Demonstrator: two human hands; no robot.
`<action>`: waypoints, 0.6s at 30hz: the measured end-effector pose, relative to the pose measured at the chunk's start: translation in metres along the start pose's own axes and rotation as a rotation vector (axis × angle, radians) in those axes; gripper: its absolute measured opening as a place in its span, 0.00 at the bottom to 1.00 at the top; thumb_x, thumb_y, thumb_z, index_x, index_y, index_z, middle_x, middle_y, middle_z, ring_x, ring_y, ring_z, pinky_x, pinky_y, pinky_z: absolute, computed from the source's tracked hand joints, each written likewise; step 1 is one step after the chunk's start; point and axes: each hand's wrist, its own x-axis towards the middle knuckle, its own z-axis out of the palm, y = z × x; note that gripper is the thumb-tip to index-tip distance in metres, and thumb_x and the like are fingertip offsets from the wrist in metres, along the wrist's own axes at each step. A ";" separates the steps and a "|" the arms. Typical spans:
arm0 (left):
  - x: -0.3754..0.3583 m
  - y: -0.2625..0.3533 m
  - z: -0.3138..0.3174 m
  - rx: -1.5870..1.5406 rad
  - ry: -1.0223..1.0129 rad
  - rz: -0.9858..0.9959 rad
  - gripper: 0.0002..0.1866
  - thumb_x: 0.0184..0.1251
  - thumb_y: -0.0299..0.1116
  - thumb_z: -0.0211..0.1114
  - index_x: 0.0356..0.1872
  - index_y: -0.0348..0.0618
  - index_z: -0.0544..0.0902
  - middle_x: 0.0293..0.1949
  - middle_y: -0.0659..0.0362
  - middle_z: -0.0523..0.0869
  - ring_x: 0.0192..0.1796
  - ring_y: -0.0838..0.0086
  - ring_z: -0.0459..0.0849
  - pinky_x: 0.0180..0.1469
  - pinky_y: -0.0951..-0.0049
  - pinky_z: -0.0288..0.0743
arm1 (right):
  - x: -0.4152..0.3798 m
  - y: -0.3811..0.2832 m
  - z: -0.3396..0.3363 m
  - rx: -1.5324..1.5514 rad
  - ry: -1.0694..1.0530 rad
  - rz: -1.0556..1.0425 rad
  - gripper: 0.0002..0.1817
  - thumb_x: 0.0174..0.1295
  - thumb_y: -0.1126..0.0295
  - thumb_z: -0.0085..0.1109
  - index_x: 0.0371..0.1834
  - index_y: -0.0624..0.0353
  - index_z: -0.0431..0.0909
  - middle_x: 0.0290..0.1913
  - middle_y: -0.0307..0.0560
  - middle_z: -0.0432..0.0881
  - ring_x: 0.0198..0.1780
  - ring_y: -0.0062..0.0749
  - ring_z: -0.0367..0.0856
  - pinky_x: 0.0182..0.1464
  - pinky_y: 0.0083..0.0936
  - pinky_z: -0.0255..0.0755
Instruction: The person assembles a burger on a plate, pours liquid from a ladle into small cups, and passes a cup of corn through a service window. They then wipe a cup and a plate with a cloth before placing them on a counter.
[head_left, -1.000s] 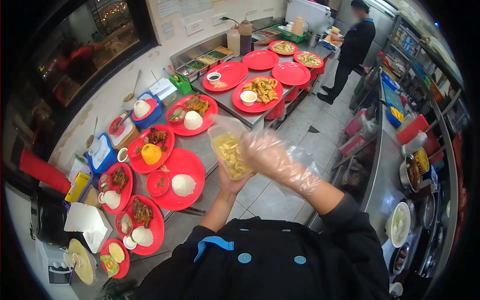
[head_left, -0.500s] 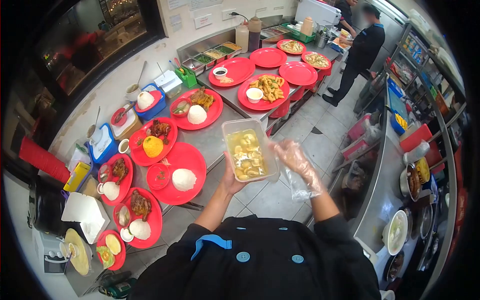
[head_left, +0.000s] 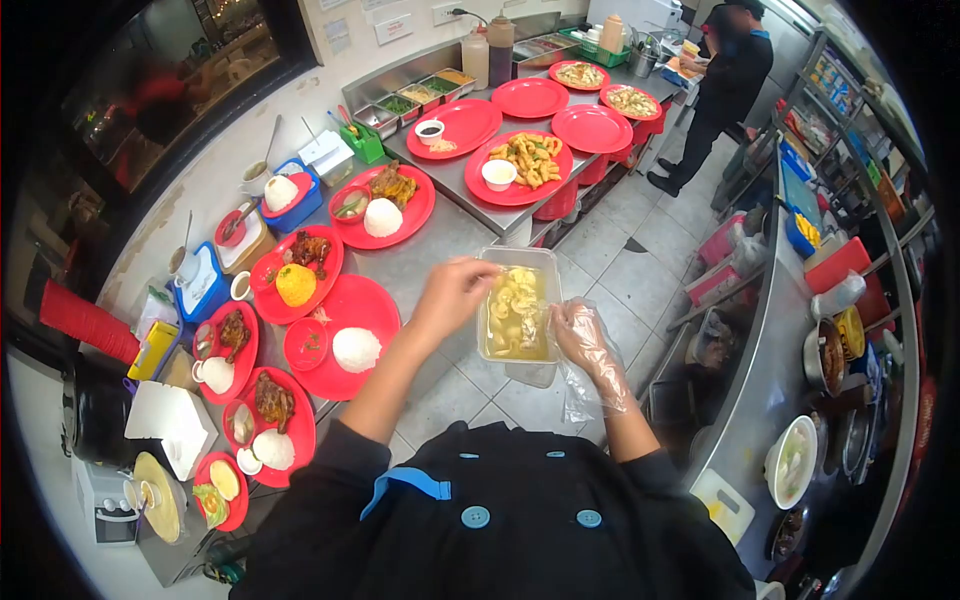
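A clear plastic container (head_left: 520, 372) holds yellowish liquid with pale pieces that look like sliced mushrooms (head_left: 515, 305). My right hand (head_left: 582, 340), in a clear plastic glove, grips the container by its right side. My bare left hand (head_left: 455, 300) is at the upper left rim, its fingers curled together in a pinch. Whether anything is between those fingertips is hidden. Left of the container, a red plate (head_left: 375, 305) carries a mound of white rice (head_left: 356, 350) and a small red bowl (head_left: 306, 344).
Several red plates of rice and meat line the left counter (head_left: 425, 250). A plate of fried pieces (head_left: 530, 160) sits ahead, near sauce bottles (head_left: 500, 50). A co-worker (head_left: 735, 85) stands at the far end. Metal shelving and counter (head_left: 735, 400) run along the right.
My left hand has gone from supporting the container's lower left side to its upper left rim. My gloved right hand has closed on the right side. The container has shifted slightly right.
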 end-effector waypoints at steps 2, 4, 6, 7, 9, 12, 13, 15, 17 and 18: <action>0.006 0.005 0.021 0.132 -0.177 0.080 0.13 0.54 0.28 0.64 0.42 0.38 0.82 0.37 0.46 0.83 0.39 0.60 0.83 0.39 0.66 0.77 | 0.000 0.000 0.002 -0.017 0.006 -0.049 0.20 0.63 0.61 0.49 0.23 0.69 0.74 0.24 0.65 0.74 0.28 0.58 0.75 0.32 0.45 0.67; 0.009 0.002 0.045 0.258 -0.361 0.166 0.12 0.52 0.26 0.64 0.40 0.39 0.83 0.37 0.44 0.82 0.40 0.55 0.82 0.40 0.63 0.77 | -0.003 0.002 0.004 -0.038 0.018 -0.092 0.20 0.63 0.61 0.49 0.23 0.68 0.74 0.23 0.65 0.74 0.28 0.59 0.74 0.32 0.45 0.66; 0.015 -0.003 0.060 0.403 -0.426 0.129 0.11 0.51 0.26 0.64 0.37 0.40 0.84 0.36 0.44 0.83 0.40 0.52 0.82 0.43 0.59 0.76 | -0.002 0.003 0.004 -0.045 0.025 -0.088 0.20 0.64 0.61 0.49 0.22 0.68 0.73 0.23 0.65 0.74 0.28 0.59 0.74 0.32 0.47 0.66; 0.017 -0.003 0.061 0.403 -0.430 0.132 0.11 0.51 0.26 0.64 0.37 0.40 0.84 0.36 0.44 0.83 0.40 0.52 0.82 0.43 0.59 0.76 | -0.002 0.001 0.002 -0.045 0.028 -0.084 0.20 0.64 0.61 0.49 0.22 0.68 0.73 0.23 0.65 0.74 0.28 0.59 0.74 0.32 0.47 0.66; 0.017 -0.001 0.061 0.344 -0.542 0.113 0.09 0.53 0.28 0.64 0.36 0.38 0.83 0.32 0.45 0.83 0.37 0.52 0.82 0.42 0.60 0.75 | -0.005 -0.004 -0.002 -0.129 -0.046 -0.046 0.20 0.66 0.63 0.42 0.26 0.68 0.76 0.29 0.66 0.77 0.34 0.59 0.76 0.39 0.47 0.69; 0.015 0.010 0.060 0.274 -0.699 0.078 0.10 0.49 0.26 0.65 0.35 0.38 0.84 0.31 0.45 0.84 0.35 0.56 0.84 0.39 0.62 0.76 | -0.007 -0.004 0.000 -0.119 -0.021 -0.034 0.20 0.65 0.63 0.42 0.26 0.68 0.76 0.29 0.66 0.77 0.34 0.60 0.76 0.39 0.48 0.69; 0.015 0.008 0.062 0.272 -0.701 0.076 0.10 0.49 0.26 0.65 0.35 0.38 0.84 0.31 0.45 0.84 0.35 0.56 0.84 0.39 0.62 0.76 | -0.007 -0.003 0.000 -0.118 -0.024 -0.032 0.20 0.65 0.63 0.42 0.26 0.68 0.76 0.29 0.66 0.77 0.34 0.60 0.76 0.39 0.48 0.69; 0.016 0.006 0.065 0.123 -0.828 0.059 0.10 0.49 0.27 0.66 0.34 0.38 0.84 0.29 0.47 0.84 0.32 0.60 0.84 0.38 0.64 0.75 | -0.007 0.000 0.002 -0.117 -0.041 -0.012 0.20 0.65 0.63 0.42 0.25 0.69 0.76 0.29 0.65 0.78 0.35 0.59 0.77 0.40 0.47 0.69; 0.017 0.008 0.066 0.111 -0.858 0.076 0.09 0.52 0.28 0.66 0.35 0.37 0.84 0.29 0.48 0.84 0.32 0.63 0.84 0.37 0.66 0.75 | -0.008 0.000 0.000 -0.116 -0.035 -0.024 0.20 0.65 0.63 0.43 0.25 0.69 0.76 0.29 0.65 0.78 0.35 0.59 0.77 0.40 0.47 0.69; 0.018 0.008 0.066 0.099 -0.886 0.094 0.09 0.54 0.29 0.65 0.36 0.37 0.84 0.29 0.49 0.85 0.32 0.66 0.84 0.36 0.67 0.76 | -0.009 0.000 0.000 -0.116 -0.029 -0.037 0.20 0.64 0.63 0.43 0.25 0.69 0.76 0.30 0.65 0.78 0.35 0.59 0.77 0.41 0.47 0.69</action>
